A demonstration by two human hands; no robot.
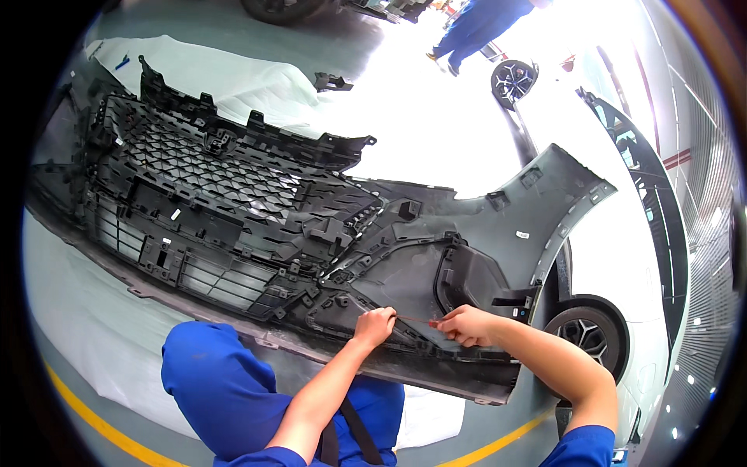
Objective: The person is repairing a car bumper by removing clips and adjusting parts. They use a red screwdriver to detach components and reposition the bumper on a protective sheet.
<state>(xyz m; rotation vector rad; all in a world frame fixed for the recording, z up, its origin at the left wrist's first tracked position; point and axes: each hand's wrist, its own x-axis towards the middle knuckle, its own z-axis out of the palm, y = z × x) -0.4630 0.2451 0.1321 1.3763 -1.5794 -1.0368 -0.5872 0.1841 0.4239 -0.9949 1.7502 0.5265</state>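
A large black car bumper cover [545,206], its inner side facing up, lies across in front of me with its mesh grille [210,167] toward the left. My right hand [469,325] is closed round the red handle of what looks like a screwdriver [433,322]. Its thin shaft points left, low over the bumper's lower right part. At the far end of that shaft is my left hand [376,326], with its fingers pinched together against the bumper. Whatever lies between those fingertips is hidden.
White sheeting [210,70] is spread on the floor beneath and behind the bumper. A white car [646,311] with a dark wheel [585,335] stands close on the right. Yellow lines [101,424] mark the grey floor. Another person in blue trousers [484,29] is at the back.
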